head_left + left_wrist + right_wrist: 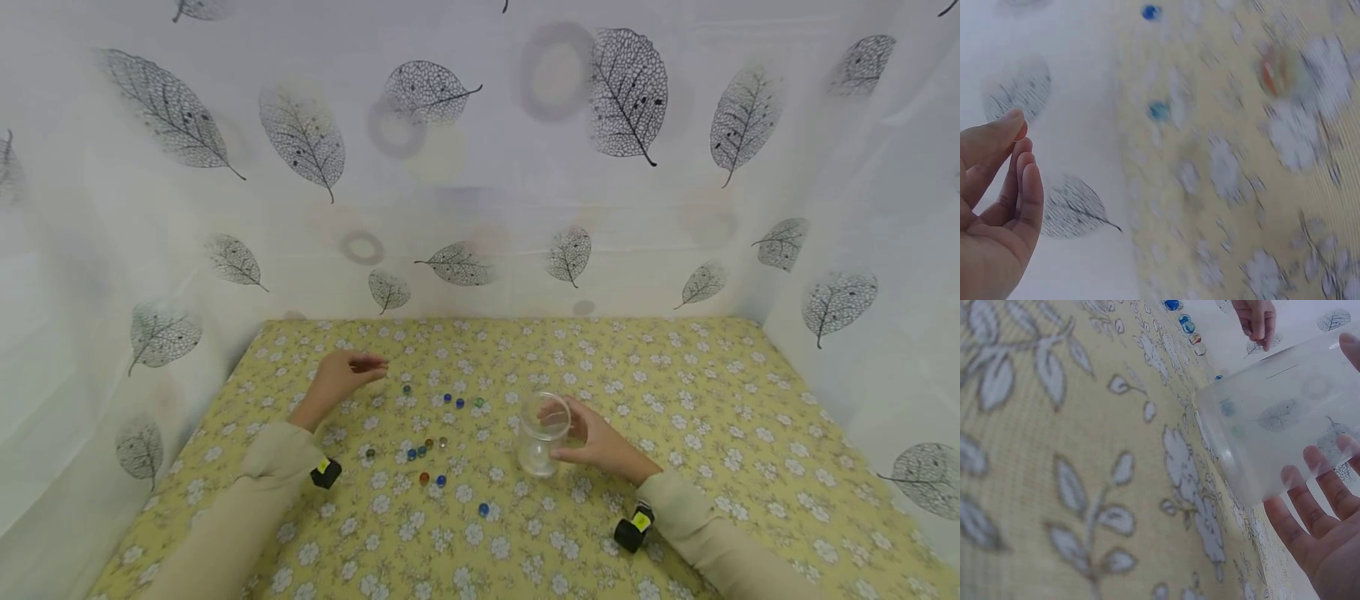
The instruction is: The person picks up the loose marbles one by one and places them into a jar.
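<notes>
My left hand (339, 379) is above the left part of the table, past most of the loose marbles. In the left wrist view its thumb and fingertips pinch a small reddish marble (1021, 132), mostly covered by the fingers. My right hand (600, 443) holds a clear glass jar (534, 454), curling round its right side. The jar stands upright on the cloth with its open mouth up. In the right wrist view the fingers lie along the wall of the jar (1254, 425).
Several marbles lie scattered between the hands: blue ones (441, 481), an orange one (424, 478), a green one (479, 402) and a dark one (371, 453). A yellow floral cloth (675, 392) covers the table. White leaf-print curtains (480, 167) enclose its back and sides.
</notes>
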The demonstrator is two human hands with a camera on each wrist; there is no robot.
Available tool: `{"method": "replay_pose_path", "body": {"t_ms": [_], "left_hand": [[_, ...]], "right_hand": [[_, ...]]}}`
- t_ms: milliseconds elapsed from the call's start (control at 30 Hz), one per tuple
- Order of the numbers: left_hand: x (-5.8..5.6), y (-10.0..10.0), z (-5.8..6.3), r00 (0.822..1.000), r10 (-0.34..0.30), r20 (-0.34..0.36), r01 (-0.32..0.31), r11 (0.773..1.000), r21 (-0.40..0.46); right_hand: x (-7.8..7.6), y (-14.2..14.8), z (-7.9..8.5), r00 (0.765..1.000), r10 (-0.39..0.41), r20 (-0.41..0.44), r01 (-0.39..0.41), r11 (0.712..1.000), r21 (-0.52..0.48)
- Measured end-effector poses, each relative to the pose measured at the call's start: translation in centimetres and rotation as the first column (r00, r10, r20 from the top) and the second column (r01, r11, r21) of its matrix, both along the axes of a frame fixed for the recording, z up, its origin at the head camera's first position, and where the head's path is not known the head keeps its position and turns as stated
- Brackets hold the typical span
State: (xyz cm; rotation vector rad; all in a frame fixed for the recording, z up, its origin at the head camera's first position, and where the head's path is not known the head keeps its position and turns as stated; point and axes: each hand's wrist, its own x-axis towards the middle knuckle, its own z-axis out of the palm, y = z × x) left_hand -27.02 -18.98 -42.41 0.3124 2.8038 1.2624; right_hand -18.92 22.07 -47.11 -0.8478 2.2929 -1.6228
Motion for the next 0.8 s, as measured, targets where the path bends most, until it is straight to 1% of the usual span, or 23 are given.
{"method": "replay_pose_path", "body": {"t_ms": [100, 233, 433, 567, 700, 800], "left_hand": [[1.0, 1.3, 1.1, 0.999, -0.025, -0.029, 0.026, 0.999, 0.041], [2.2, 3.0, 2.1, 0.993, -0.078, -0.085, 0.086, 0.992, 0.092], [3.6, 5.4, 2.7, 0.981, -0.142, -0.134, 0.158, 0.981, 0.117], [4.7, 7.2, 3.1, 0.973, -0.187, -0.137, 0.205, 0.969, 0.136], [5.6, 8.9, 3.3, 0.965, -0.229, -0.124, 0.246, 0.958, 0.147], [6.1, 9.9, 3.5, 0.955, -0.262, -0.141, 0.284, 0.945, 0.162]], "right_hand": [[0.0, 0.0, 0.0, 1.0, -0.007, 0.005, 0.007, 1.0, 0.007], [-0.1, 0.0, -0.1, 1.0, -0.003, 0.001, 0.003, 1.0, 0.005], [-0.1, 0.0, -0.2, 1.0, 0.004, -0.003, -0.004, 1.0, -0.001], [0.0, 0.0, -0.1, 1.0, 0.004, 0.01, -0.004, 1.0, -0.011], [0.0, 0.0, 0.1, 1.0, 0.008, 0.021, -0.007, 1.0, -0.019], [0.0, 0.0, 0.2, 1.0, 0.005, 0.028, -0.004, 1.0, -0.016]]}}
